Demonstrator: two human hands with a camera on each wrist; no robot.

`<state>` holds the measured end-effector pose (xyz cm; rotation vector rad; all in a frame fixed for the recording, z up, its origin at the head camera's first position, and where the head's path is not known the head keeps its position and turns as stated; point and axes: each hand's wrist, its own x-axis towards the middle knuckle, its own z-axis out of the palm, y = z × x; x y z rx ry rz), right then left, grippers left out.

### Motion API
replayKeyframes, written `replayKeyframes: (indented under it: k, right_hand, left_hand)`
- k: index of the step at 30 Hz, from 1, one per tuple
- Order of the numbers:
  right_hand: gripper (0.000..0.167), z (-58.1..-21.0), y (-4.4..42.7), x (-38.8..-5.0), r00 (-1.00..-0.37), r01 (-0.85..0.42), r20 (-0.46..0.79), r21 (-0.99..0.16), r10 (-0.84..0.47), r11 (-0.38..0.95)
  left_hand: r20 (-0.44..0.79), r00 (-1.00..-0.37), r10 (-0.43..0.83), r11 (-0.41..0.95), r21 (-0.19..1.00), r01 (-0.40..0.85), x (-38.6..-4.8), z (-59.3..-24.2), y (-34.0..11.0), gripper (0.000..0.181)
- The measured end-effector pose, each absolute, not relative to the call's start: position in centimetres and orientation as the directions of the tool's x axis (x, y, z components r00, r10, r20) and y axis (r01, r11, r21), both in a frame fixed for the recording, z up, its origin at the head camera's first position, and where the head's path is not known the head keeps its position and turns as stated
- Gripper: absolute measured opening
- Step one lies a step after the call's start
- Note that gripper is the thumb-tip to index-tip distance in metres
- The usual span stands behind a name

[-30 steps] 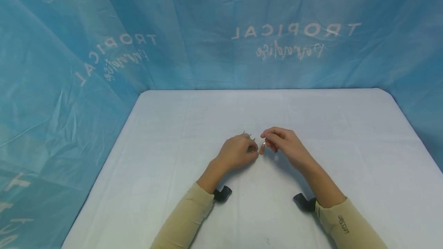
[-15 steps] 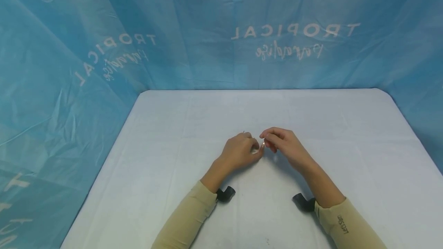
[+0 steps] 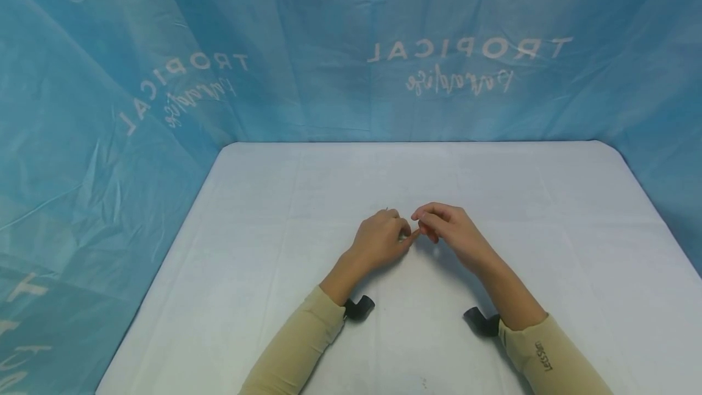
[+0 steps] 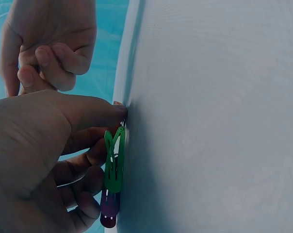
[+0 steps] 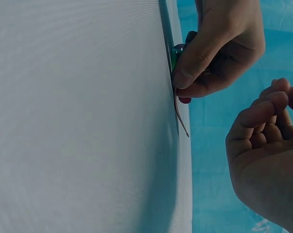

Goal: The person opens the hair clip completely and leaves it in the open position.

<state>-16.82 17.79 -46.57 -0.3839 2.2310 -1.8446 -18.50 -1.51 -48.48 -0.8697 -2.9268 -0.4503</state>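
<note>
In the head view my left hand (image 3: 381, 238) is low over the white table, its thumb reaching toward the right. The right wrist view shows that thumb and a finger pinching a thin copper-coloured hair clip (image 5: 181, 118), whose end sticks out past them. A green snap hair clip (image 4: 115, 167), spread apart, lies under my left palm, with a purple clip (image 4: 109, 204) beside it and a dark red clip (image 5: 185, 100) partly hidden. My right hand (image 3: 446, 224) hovers close by, fingers loosely curled, with nothing visible in them.
A white cloth covers the table (image 3: 274, 200). Blue printed curtains (image 3: 329, 47) hang behind it and on both sides. Black wrist mounts (image 3: 359, 308) stick out below both sleeves.
My left hand has moved slightly right and its thumb has stretched out onto the copper-coloured hair clip, which now is mostly covered in the head view. The right hand has stayed put.
</note>
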Motion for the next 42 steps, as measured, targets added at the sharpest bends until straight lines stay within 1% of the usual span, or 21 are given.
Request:
replayKeyframes:
  k: [6, 11, 19, 27, 35, 42]
  right_hand:
    - [0.036, -46.64, 17.79, -16.86, -0.943, -0.058, -0.006, -0.981, -0.334, 0.183]
    - [0.037, -46.75, 17.76, -16.88, -0.942, -0.061, -0.003, -0.982, -0.337, 0.180]
    - [0.036, -46.84, 17.69, -16.92, -0.943, -0.059, -0.017, -0.975, -0.334, 0.216]
    - [0.035, -46.84, 17.70, -16.93, -0.944, -0.052, -0.030, -0.970, -0.329, 0.237]
    - [0.034, -46.86, 17.70, -16.93, -0.944, -0.050, -0.029, -0.972, -0.329, 0.230]
    - [0.034, -46.71, 17.76, -16.91, -0.948, -0.054, -0.025, -0.969, -0.316, 0.241]
  left_hand:
    - [0.119, -0.863, 0.491, 0.824, 0.257, 0.505, -18.44, -48.59, -1.41, 0.031]
    - [0.117, -0.867, 0.484, 0.831, 0.248, 0.498, -18.31, -48.28, -1.41, 0.032]
    - [0.056, -0.888, 0.457, 0.853, 0.255, 0.455, -18.24, -47.81, -1.47, 0.021]
    - [0.084, -0.885, 0.457, 0.856, 0.229, 0.464, -18.25, -48.18, -1.18, 0.030]
    - [0.065, -0.894, 0.442, 0.854, 0.273, 0.442, -18.24, -47.99, -1.08, 0.019]
    - [0.079, -0.886, 0.457, 0.837, 0.299, 0.458, -18.31, -48.01, -1.37, 0.018]
